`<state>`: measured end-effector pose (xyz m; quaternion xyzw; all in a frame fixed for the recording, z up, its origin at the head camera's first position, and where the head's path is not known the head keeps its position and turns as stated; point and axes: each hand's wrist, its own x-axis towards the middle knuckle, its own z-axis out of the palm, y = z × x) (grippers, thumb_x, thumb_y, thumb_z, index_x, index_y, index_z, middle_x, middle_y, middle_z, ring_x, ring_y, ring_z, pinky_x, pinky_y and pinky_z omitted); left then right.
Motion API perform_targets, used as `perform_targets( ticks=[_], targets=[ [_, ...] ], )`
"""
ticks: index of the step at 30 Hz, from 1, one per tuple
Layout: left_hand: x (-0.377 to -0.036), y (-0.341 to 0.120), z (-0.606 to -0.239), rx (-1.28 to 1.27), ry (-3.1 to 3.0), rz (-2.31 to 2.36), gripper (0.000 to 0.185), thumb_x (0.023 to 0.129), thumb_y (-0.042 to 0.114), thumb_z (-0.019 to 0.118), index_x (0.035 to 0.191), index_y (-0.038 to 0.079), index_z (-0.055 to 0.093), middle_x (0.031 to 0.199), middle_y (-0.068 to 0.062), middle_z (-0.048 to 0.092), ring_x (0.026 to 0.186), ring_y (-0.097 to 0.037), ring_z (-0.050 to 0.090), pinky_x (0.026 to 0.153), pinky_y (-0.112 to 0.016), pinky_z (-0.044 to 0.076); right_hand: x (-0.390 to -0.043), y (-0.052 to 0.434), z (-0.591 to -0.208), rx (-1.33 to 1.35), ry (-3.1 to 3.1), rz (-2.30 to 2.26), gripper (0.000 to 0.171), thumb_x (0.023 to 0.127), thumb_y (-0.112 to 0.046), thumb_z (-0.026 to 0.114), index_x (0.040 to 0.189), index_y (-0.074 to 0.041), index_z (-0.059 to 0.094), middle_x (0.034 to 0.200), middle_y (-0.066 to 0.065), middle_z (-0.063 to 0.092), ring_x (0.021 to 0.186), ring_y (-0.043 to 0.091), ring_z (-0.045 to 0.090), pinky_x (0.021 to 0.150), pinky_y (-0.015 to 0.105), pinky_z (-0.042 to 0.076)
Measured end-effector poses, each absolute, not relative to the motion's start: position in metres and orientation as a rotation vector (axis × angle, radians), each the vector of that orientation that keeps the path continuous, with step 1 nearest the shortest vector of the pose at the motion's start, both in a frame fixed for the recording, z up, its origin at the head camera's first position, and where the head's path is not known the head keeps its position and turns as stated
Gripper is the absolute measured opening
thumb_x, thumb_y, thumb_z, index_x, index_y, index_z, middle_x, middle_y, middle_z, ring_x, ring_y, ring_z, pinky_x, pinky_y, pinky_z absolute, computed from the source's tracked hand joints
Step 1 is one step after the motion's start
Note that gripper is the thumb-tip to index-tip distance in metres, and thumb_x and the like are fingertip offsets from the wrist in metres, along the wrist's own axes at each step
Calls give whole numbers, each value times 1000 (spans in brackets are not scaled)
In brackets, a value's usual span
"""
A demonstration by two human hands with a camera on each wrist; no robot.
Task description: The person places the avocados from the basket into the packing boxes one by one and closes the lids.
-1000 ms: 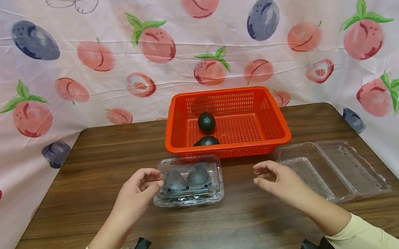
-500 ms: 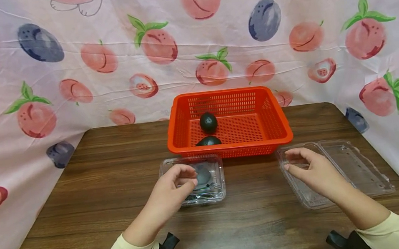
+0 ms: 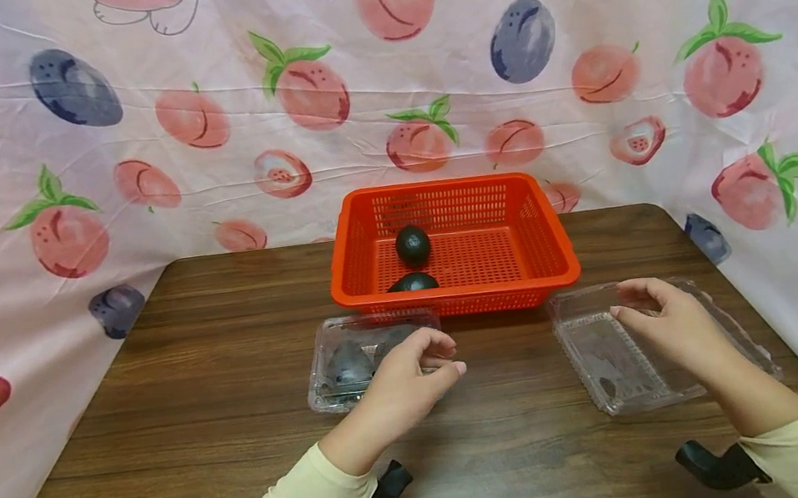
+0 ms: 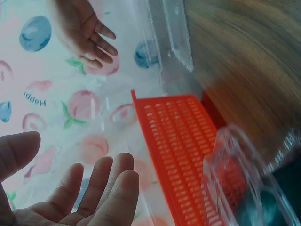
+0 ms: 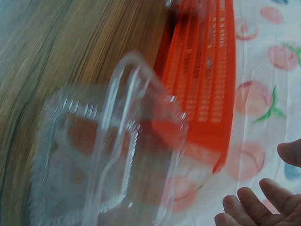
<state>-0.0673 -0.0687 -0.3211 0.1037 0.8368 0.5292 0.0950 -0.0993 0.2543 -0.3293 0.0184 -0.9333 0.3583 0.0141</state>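
Note:
My left hand (image 3: 405, 387) hovers with loosely bent, empty fingers, covering the right front part of a lidded clear plastic clamshell box (image 3: 327, 393) in the head view. Dark avocados (image 3: 348, 363) lie inside that box. To the right, my right hand (image 3: 675, 330) is raised over an opened clear clamshell box (image 3: 614, 364), nothing between its fingers. The left wrist view has my left hand (image 4: 89, 193) apart from the lidded box (image 4: 230, 174). In the right wrist view, the opened box (image 5: 113, 160) stands apart from my right hand (image 5: 258, 202).
Behind the boxes stands an orange-red perforated basket (image 3: 459, 300) holding two dark avocados (image 3: 413, 245). All of it is on a brown wooden table (image 3: 163, 415). A fruit-printed cloth (image 3: 355, 145) hangs at the back and sides.
Both hands have moved right: the left from beside the lidded box to its right front, the right from between the boxes to over the opened one. Boxes and basket stay put.

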Motion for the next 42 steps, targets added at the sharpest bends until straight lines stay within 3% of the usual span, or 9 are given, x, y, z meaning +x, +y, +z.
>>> perform_targets(
  ticks=[3, 6, 9, 14, 19, 27, 31, 35, 42],
  targets=[
    [-70, -61, -325, 333, 2464, 1546, 24, 89, 19, 67, 107, 7, 60, 110, -7, 64, 100, -22, 64, 74, -32, 51, -103, 262, -333, 46, -2908, 1097, 49, 95, -25, 59, 130, 8, 49, 127, 31, 55, 114, 44, 55, 77, 30, 48],
    [-73, -53, -330, 359, 2441, 1534, 25, 88, 18, 67, 107, 5, 59, 111, -11, 63, 98, -23, 64, 72, -31, 50, -107, 271, -335, 25, -2929, 1075, 52, 96, -27, 58, 131, 9, 47, 129, 33, 51, 116, 47, 52, 81, 39, 50],
    [-73, -44, -334, 388, 2434, 1521, 26, 87, 15, 68, 106, 2, 59, 110, -13, 63, 96, -24, 65, 71, -30, 50, -110, 279, -337, 12, -2956, 1030, 54, 97, -29, 56, 132, 10, 44, 131, 35, 48, 118, 50, 48, 88, 55, 45],
    [-72, -30, -335, 409, 2422, 1484, 26, 86, 15, 68, 107, 3, 59, 111, -11, 64, 98, -25, 64, 71, -31, 50, -114, 292, -339, -7, -2969, 978, 55, 97, -27, 56, 132, 12, 43, 131, 36, 47, 117, 51, 47, 89, 58, 41],
    [-69, -15, -337, 429, 2404, 1469, 25, 85, 15, 69, 106, 5, 60, 111, -10, 64, 99, -25, 64, 74, -32, 51, -120, 305, -344, -14, -2948, 970, 53, 95, -23, 56, 129, 16, 44, 127, 38, 48, 113, 52, 49, 86, 54, 44],
    [-68, 1, -346, 419, 2362, 1466, 23, 85, 15, 70, 103, 5, 60, 105, -10, 65, 94, -22, 64, 71, -29, 50, -127, 332, -355, -55, -2943, 966, 53, 95, -23, 55, 126, 19, 44, 123, 41, 50, 107, 51, 52, 72, 31, 45],
    [-71, 8, -351, 413, 2373, 1460, 24, 84, 15, 70, 103, 3, 61, 104, -12, 65, 91, -21, 64, 73, -29, 49, -127, 345, -358, -96, -2968, 965, 56, 96, -26, 53, 127, 19, 42, 123, 43, 48, 106, 53, 51, 77, 43, 47],
    [-75, 15, -356, 423, 2403, 1423, 24, 84, 17, 70, 102, 3, 61, 102, -11, 66, 88, -17, 63, 74, -27, 48, -127, 356, -360, -131, -2999, 931, 55, 97, -25, 51, 126, 20, 41, 124, 45, 45, 110, 56, 46, 86, 56, 41],
    [-82, 23, -363, 454, 2457, 1334, 25, 85, 19, 70, 101, 3, 62, 95, -5, 64, 84, -13, 58, 75, -24, 46, -129, 373, -366, -197, -3079, 837, 55, 96, -25, 49, 123, 22, 40, 124, 45, 44, 110, 59, 43, 89, 59, 38]
  ],
)
